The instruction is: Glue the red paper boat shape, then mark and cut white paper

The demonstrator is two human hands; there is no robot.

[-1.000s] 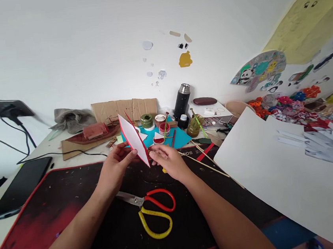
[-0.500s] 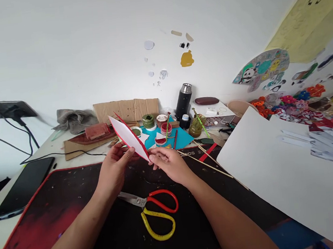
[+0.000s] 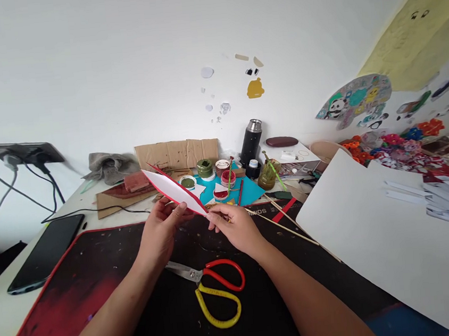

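Observation:
A folded piece of white paper with red edges (image 3: 175, 190), narrow and pointed like a leaf, is held up above the black mat. My left hand (image 3: 161, 225) grips its lower side, thumb on the white face and fingers behind. At the right tip, my right hand (image 3: 232, 223) pinches the paper between thumb and fingers. The two layers stand slightly apart toward the upper left end. Below my hands, scissors (image 3: 210, 281) with one red and one yellow handle lie on the mat, their blade tips hidden behind my left forearm.
Paint jars (image 3: 205, 169) and brushes stand on a blue sheet (image 3: 254, 190) behind my hands. A black thermos (image 3: 251, 142) is at the wall. Thin sticks (image 3: 284, 226) and a large white sheet (image 3: 370, 233) lie right; a phone (image 3: 46, 251) lies left.
The whole view has shifted slightly, so things appear a little further right and lower. The paper is tilted flatter, its far tip lowered leftward. Both hands keep their hold.

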